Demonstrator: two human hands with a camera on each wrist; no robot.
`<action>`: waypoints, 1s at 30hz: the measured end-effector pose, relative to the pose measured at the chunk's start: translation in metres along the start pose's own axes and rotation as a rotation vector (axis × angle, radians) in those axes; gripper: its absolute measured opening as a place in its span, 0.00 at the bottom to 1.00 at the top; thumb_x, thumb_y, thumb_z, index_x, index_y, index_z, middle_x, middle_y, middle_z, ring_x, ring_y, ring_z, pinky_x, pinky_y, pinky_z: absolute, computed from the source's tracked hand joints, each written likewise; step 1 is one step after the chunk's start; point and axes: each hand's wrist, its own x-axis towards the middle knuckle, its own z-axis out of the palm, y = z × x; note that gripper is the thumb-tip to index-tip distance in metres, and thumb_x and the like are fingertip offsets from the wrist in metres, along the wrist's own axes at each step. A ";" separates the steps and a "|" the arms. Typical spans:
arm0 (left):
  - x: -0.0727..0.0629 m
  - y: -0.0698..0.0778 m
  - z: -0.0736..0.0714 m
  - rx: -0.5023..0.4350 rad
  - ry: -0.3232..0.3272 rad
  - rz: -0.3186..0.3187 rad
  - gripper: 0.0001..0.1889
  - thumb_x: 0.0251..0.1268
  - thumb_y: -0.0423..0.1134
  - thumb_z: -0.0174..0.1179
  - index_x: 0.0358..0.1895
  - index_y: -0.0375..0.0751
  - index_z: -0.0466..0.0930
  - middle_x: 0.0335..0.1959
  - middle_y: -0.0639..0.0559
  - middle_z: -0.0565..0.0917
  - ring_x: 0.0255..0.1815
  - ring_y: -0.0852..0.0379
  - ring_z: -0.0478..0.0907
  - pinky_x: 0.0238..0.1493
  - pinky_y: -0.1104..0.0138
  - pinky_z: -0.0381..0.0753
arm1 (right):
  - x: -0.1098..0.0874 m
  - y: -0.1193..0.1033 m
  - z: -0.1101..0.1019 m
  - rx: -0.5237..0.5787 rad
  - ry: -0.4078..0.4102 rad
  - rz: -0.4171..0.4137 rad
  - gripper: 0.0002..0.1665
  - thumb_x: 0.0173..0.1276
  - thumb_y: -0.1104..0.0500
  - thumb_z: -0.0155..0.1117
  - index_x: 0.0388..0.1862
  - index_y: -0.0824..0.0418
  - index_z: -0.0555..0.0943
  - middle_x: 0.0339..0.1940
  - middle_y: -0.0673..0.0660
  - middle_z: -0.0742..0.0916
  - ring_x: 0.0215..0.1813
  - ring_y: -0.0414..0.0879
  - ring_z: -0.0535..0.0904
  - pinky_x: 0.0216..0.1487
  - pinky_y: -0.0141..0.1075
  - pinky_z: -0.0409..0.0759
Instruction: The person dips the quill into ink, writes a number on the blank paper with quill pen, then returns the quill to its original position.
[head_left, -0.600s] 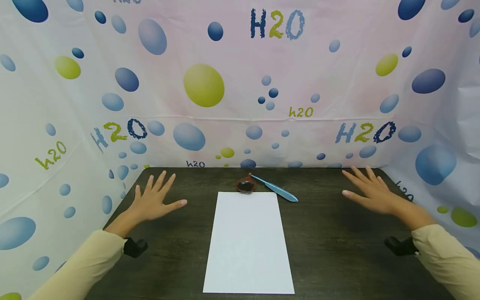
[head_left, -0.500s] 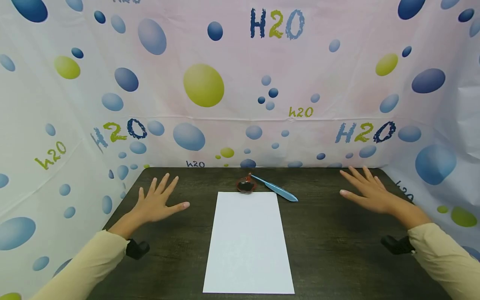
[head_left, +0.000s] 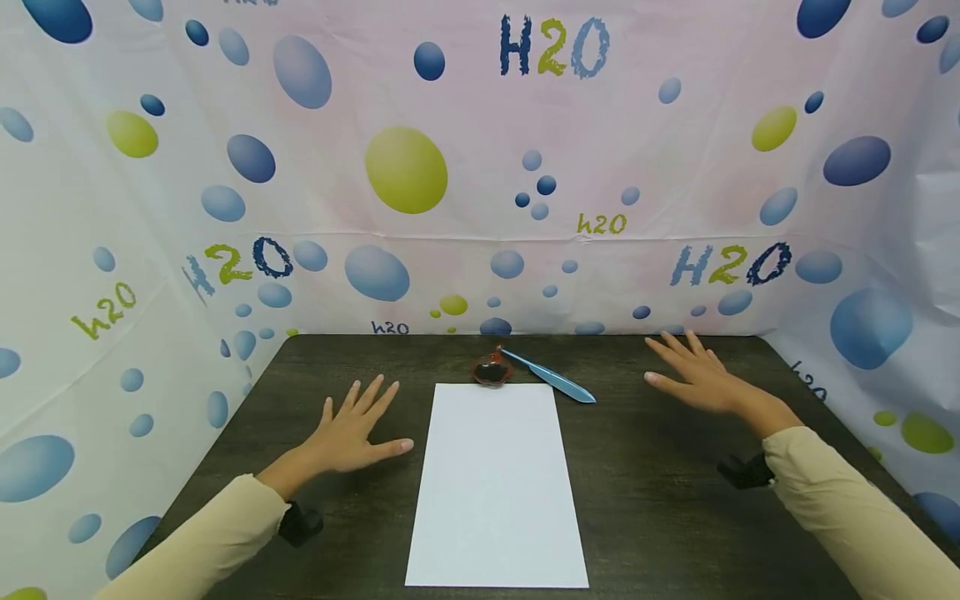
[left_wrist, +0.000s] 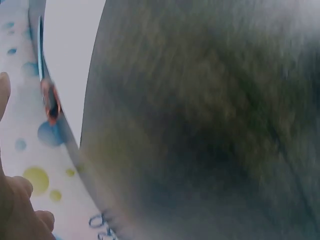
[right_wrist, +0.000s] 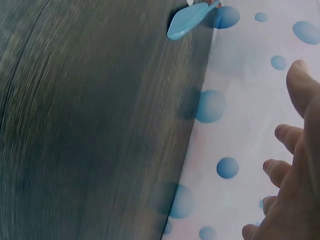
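Observation:
A white sheet of paper (head_left: 497, 487) lies lengthwise on the dark table. At its far edge stands a small reddish, see-through pot with something dark inside, like an inkwell (head_left: 492, 370). A light blue feather-shaped pen (head_left: 561, 383) slants beside it, its thin end at the pot's top and its broad end toward the right. My left hand (head_left: 349, 435), fingers spread and holding nothing, hovers left of the paper, thumb toward the sheet. My right hand (head_left: 701, 377) is also spread and holds nothing, over the far right of the table, right of the feather pen (right_wrist: 187, 21).
The dark wooden table (head_left: 645, 517) ends at a white backdrop (head_left: 480, 125) printed with blue and green dots and H2O lettering. This backdrop also runs along the left and right sides. A dark wrist camera (head_left: 302, 525) sits below the left sleeve.
My left hand has moved right and nearer to me, closer to the paper. My right hand has shifted left toward the feather pen. The paper, pot and pen stay in place.

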 end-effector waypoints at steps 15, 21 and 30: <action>-0.003 0.026 0.031 -0.038 -0.212 0.152 0.50 0.60 0.69 0.54 0.78 0.48 0.44 0.79 0.43 0.42 0.76 0.31 0.36 0.62 0.27 0.34 | 0.026 -0.028 0.023 0.024 -0.020 -0.088 0.44 0.73 0.39 0.50 0.78 0.60 0.52 0.77 0.71 0.48 0.75 0.71 0.28 0.65 0.71 0.29; -0.006 0.030 0.040 -0.077 -0.308 0.198 0.52 0.58 0.71 0.53 0.78 0.50 0.42 0.79 0.46 0.38 0.76 0.33 0.32 0.62 0.27 0.31 | 0.035 -0.043 0.027 0.032 -0.031 -0.112 0.43 0.74 0.38 0.48 0.79 0.57 0.50 0.78 0.67 0.47 0.76 0.67 0.27 0.67 0.68 0.28; -0.006 0.034 0.049 -0.076 -0.371 0.211 0.52 0.58 0.72 0.53 0.78 0.53 0.40 0.79 0.49 0.37 0.77 0.38 0.31 0.64 0.30 0.30 | 0.052 -0.052 0.039 0.102 -0.054 -0.126 0.42 0.75 0.40 0.47 0.79 0.57 0.49 0.78 0.67 0.48 0.76 0.68 0.28 0.66 0.70 0.31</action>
